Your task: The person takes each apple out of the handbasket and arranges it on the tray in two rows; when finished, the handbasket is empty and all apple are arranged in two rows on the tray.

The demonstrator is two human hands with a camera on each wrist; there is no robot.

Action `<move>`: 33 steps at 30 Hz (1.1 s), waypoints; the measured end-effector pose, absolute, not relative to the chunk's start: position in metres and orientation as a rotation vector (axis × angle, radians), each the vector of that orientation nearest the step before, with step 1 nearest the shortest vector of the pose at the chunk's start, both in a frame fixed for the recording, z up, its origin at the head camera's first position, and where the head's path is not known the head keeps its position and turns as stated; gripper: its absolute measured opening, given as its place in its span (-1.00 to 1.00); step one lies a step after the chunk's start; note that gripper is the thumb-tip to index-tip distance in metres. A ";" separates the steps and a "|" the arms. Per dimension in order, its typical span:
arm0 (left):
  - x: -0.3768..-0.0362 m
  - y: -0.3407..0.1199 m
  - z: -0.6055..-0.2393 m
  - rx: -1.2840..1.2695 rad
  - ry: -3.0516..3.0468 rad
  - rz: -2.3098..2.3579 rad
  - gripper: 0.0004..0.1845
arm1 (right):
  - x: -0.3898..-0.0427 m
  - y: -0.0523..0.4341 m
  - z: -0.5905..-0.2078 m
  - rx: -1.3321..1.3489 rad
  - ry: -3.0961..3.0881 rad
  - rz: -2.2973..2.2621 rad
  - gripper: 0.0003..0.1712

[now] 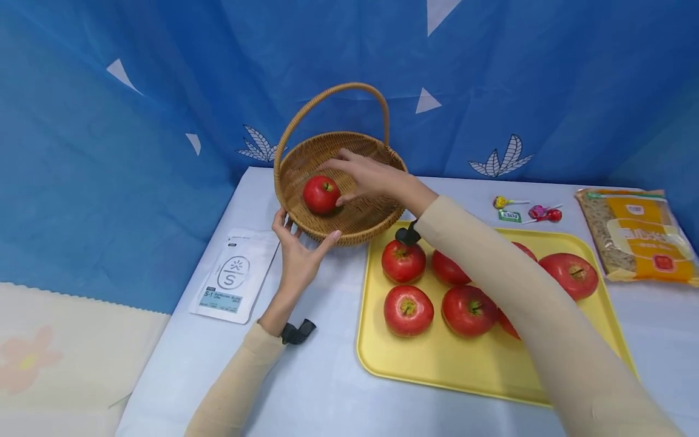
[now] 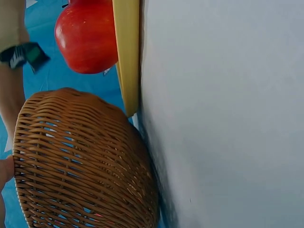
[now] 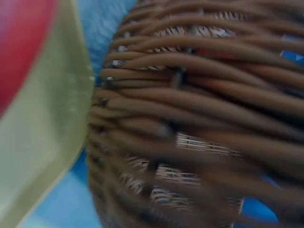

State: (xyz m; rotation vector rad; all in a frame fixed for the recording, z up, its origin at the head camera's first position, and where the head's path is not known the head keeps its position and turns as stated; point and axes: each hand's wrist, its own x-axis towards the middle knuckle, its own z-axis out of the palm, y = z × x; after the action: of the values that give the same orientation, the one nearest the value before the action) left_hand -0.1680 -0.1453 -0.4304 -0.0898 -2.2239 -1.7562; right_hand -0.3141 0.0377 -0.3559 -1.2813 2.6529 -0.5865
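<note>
A round wicker basket (image 1: 371,209) with a tall arched handle stands at the back of the table, one red apple (image 1: 321,195) inside it. My left hand (image 1: 299,258) holds the basket's near left side, fingers around the outer wall and thumb at the front rim. Over the basket's inside reaches my right hand (image 1: 363,175). Its fingers are spread above and beside the apple, with the thumb tip close to the fruit; whether they touch I cannot tell. In the right wrist view, the woven wall (image 3: 190,109) fills most of the picture and hides this hand.
Right of the basket lies a yellow tray (image 1: 437,367) with several red apples (image 1: 408,311), partly under my right forearm. A white pouch (image 1: 235,276) lies at left. Lollipops (image 1: 537,212) and an orange grain bag (image 1: 636,233) are at back right. A blue curtain (image 1: 349,42) hangs behind.
</note>
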 end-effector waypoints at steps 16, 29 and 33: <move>-0.169 -0.144 -0.423 -0.092 -2.223 -1.765 0.15 | -0.339 0.008 -0.376 -1.210 2.493 -0.497 -0.06; -0.161 -0.138 -0.400 -0.105 -2.248 -1.773 0.09 | -0.344 0.002 -0.392 -1.167 2.566 -0.543 -0.17; -0.163 -0.139 -0.404 -0.104 -2.253 -1.768 0.11 | -0.345 0.002 -0.394 -1.121 2.571 -0.551 -0.12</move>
State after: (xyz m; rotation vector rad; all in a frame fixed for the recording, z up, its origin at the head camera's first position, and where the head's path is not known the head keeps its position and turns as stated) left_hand -0.1628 -0.1390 -0.4039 -0.1037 -2.2529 -1.7683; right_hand -0.3448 0.0015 -0.3944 -1.1211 2.5707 -0.5507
